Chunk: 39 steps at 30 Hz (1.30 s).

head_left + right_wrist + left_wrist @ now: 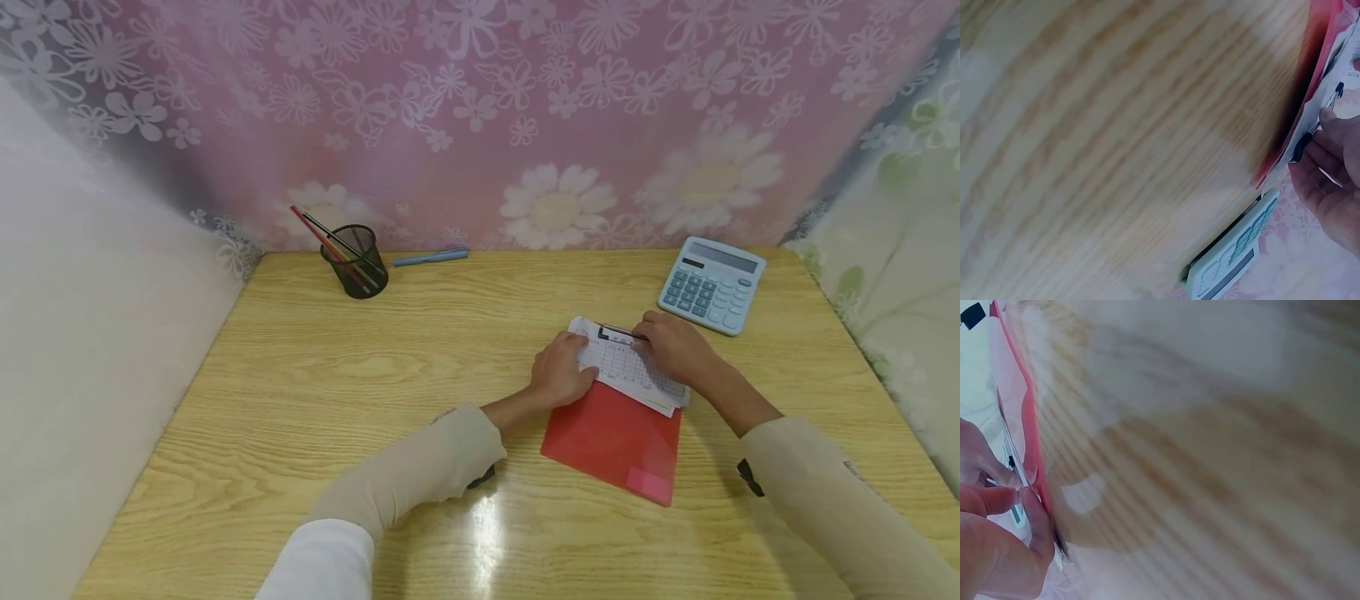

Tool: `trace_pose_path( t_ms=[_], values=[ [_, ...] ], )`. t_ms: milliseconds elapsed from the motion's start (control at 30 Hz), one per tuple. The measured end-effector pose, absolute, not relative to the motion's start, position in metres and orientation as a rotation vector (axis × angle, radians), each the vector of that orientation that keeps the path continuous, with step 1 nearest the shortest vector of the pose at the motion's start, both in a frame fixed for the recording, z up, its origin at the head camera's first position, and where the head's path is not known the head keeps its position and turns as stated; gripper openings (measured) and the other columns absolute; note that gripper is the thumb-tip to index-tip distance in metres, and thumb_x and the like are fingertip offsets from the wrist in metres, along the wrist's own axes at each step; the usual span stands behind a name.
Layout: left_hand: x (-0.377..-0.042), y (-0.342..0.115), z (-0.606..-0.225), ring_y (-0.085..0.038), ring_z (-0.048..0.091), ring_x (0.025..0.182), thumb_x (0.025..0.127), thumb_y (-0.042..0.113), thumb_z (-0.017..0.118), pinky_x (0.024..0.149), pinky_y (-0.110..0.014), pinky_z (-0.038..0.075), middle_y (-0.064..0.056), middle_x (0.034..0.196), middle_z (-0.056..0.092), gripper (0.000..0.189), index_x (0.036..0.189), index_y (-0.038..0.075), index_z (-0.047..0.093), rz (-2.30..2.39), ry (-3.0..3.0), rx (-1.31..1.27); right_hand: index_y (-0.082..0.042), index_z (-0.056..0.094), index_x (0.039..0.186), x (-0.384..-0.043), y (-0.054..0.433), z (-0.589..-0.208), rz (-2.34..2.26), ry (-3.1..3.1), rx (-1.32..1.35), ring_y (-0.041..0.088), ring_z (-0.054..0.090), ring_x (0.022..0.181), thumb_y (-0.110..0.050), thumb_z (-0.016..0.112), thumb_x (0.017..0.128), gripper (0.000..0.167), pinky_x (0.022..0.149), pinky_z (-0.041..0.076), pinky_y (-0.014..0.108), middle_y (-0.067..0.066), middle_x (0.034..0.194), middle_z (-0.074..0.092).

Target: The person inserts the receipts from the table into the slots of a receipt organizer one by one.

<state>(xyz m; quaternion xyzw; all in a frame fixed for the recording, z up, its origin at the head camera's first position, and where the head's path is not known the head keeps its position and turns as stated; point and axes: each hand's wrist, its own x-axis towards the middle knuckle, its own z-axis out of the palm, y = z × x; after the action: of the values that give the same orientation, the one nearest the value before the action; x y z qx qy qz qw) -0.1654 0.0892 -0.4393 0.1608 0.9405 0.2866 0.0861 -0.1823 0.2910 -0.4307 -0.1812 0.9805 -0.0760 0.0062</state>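
A red clipboard (pixel 609 437) with a paler tab near its bottom corner lies aslant on the table. Printed sheets with table grids (pixel 624 367) cover its upper part, under a thin metal clip (pixel 618 332) with black ends. At the left edge my left hand (pixel 561 371) pinches the sheets and board, thumb on top; the left wrist view shows its fingers (pixel 1036 519) at that edge. My right hand (pixel 675 346) holds the clip's right end. In the right wrist view the right thumb (pixel 1330 122) is at the clip, the other fingers beside its black end (pixel 1301 147).
A light blue calculator (pixel 712 285) lies just beyond the right hand. At the back left stands a black mesh pen cup (pixel 360 279) holding several pencils, with a blue pen (pixel 431 257) beside it. A flowered curtain (pixel 450 125) borders the wooden table (pixel 300 400).
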Motion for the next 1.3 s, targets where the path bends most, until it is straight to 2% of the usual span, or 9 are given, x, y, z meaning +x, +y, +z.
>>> trace_pose_path(
  t_ms=[300, 567, 933, 1100, 1167, 1300],
  values=[
    [-0.164, 0.085, -0.436, -0.017, 0.048, 0.128, 0.089, 0.029, 0.062, 0.102, -0.033, 0.041, -0.004, 0.147, 0.039, 0.054, 0.139, 0.013, 0.048, 0.819, 2.778, 0.471, 0.005, 0.069, 0.101, -0.182, 0.290, -0.433, -0.272, 3.085, -0.574, 0.026, 0.059, 0.081, -0.012, 0.070, 0.084, 0.023, 0.076, 0.050, 0.044, 0.014, 0.089, 0.062],
    [-0.163, 0.080, -0.440, -0.019, 0.050, 0.126, 0.085, 0.031, 0.065, 0.101, -0.035, 0.041, -0.004, 0.155, 0.024, 0.064, 0.142, 0.012, 0.042, 0.882, 2.753, 0.475, 0.004, 0.070, 0.102, -0.185, 0.291, -0.433, -0.318, 3.053, -0.595, 0.022, 0.057, 0.076, -0.013, 0.070, 0.084, 0.024, 0.073, 0.049, 0.042, 0.013, 0.089, 0.061],
    [-0.169, 0.051, -0.442, -0.025, 0.041, 0.134, 0.084, 0.032, 0.068, 0.108, -0.039, 0.036, -0.004, 0.154, 0.029, 0.069, 0.144, 0.011, 0.039, 1.030, 2.688, 0.365, 0.001, 0.069, 0.110, -0.208, 0.269, -0.435, -0.321, 3.016, -0.566, 0.028, 0.062, 0.086, -0.017, 0.069, 0.086, 0.030, 0.077, 0.050, 0.044, 0.014, 0.097, 0.065],
    [-0.177, 0.026, -0.438, -0.025, 0.039, 0.136, 0.086, 0.027, 0.067, 0.111, -0.037, 0.033, -0.008, 0.150, 0.036, 0.065, 0.142, 0.007, 0.040, 1.104, 2.648, 0.439, 0.000, 0.068, 0.113, -0.212, 0.258, -0.434, -0.298, 3.010, -0.529, 0.033, 0.062, 0.097, -0.018, 0.068, 0.087, 0.032, 0.086, 0.049, 0.047, 0.017, 0.106, 0.065],
    [-0.182, 0.013, -0.435, -0.024, 0.049, 0.127, 0.088, 0.025, 0.066, 0.105, -0.036, 0.040, -0.009, 0.146, 0.042, 0.062, 0.141, 0.006, 0.041, 1.131, 2.619, 0.469, 0.000, 0.067, 0.114, -0.213, 0.256, -0.434, -0.293, 3.010, -0.502, 0.034, 0.061, 0.101, -0.018, 0.068, 0.087, 0.033, 0.089, 0.048, 0.048, 0.018, 0.109, 0.066],
    [-0.193, -0.021, -0.435, -0.025, 0.061, 0.110, 0.092, 0.026, 0.062, 0.083, -0.033, 0.053, -0.010, 0.138, 0.051, 0.054, 0.139, 0.006, 0.043, 1.224, 2.490, 0.451, 0.000, 0.067, 0.114, -0.212, 0.256, -0.433, -0.314, 3.000, -0.456, 0.036, 0.061, 0.105, -0.018, 0.068, 0.087, 0.033, 0.091, 0.047, 0.050, 0.019, 0.111, 0.067]
  ],
)
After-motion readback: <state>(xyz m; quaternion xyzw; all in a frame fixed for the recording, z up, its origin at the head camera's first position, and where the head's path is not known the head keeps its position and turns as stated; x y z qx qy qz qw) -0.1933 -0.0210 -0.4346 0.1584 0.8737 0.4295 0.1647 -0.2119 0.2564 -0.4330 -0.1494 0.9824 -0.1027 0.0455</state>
